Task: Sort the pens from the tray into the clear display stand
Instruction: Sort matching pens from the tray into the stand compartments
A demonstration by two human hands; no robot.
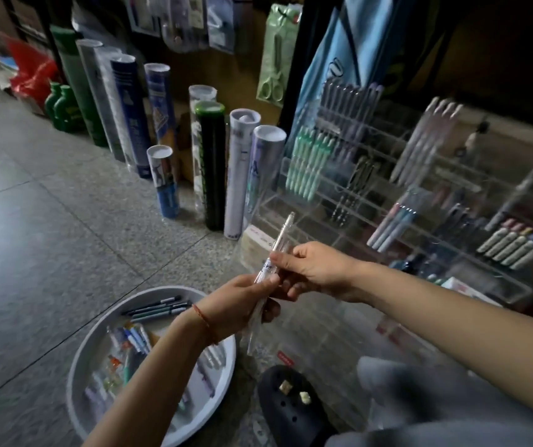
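Speckled stone-tile floor (49, 221) in a dim shop corner. The left hand (242, 301) and right hand (317, 272) both pinch one clear pen (283, 233), possibly sleeved, at centre. A round tray (73, 382) of pens lies at 7 o'clock, the clear display stand (291, 201) at 2 o'clock, and upright tubes (213, 169) at 12 o'clock.

One left hand (242, 304), one right hand (317, 272), one clear pen (280, 238), one tray (74, 379), one display stand (271, 201), roughly ten tubes (213, 169), two green bottles (63, 108)
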